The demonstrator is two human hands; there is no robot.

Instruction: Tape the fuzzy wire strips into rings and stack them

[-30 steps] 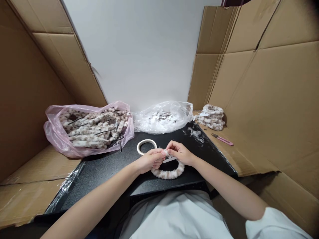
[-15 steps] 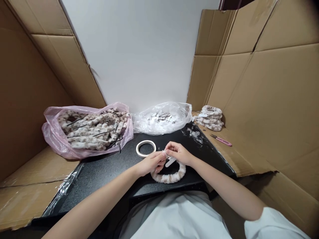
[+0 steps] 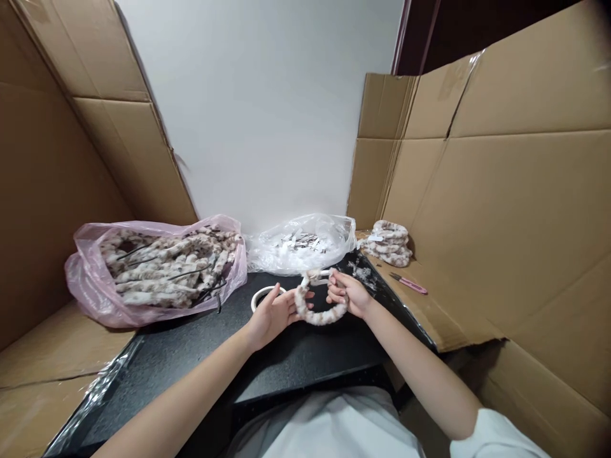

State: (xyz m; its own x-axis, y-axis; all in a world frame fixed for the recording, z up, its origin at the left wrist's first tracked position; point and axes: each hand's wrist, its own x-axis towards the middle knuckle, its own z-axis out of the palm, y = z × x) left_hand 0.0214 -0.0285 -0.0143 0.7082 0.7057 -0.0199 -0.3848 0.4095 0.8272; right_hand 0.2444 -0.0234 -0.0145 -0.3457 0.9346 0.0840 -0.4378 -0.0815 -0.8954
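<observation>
A fluffy white-and-brown fabric ring (image 3: 323,318) is raised above the black table. My right hand (image 3: 350,293) pinches its upper right side between thumb and fingers. Across the top of the ring runs a narrow white strip (image 3: 319,273). My left hand (image 3: 275,313) is open at the ring's left side, thumb up and apart, with fingertips reaching behind the fluffy band. Whether those fingertips press on it I cannot tell. Just behind my left hand lies a roll of white tape (image 3: 256,298), partly covered by the hand.
At the left, a pink plastic bag (image 3: 86,280) holds many fluffy strips with dark cords. A clear bag (image 3: 267,254) of small white pieces lies at the back. Stacked fluffy rings (image 3: 394,245) and pink thread snips (image 3: 413,285) rest on cardboard at right. Cardboard walls (image 3: 515,210) flank the table (image 3: 191,362).
The ring has been lifted and turned up toward the camera. My left hand has released its pinch and spread open, while my right hand keeps hold. The camera view has shifted slightly.
</observation>
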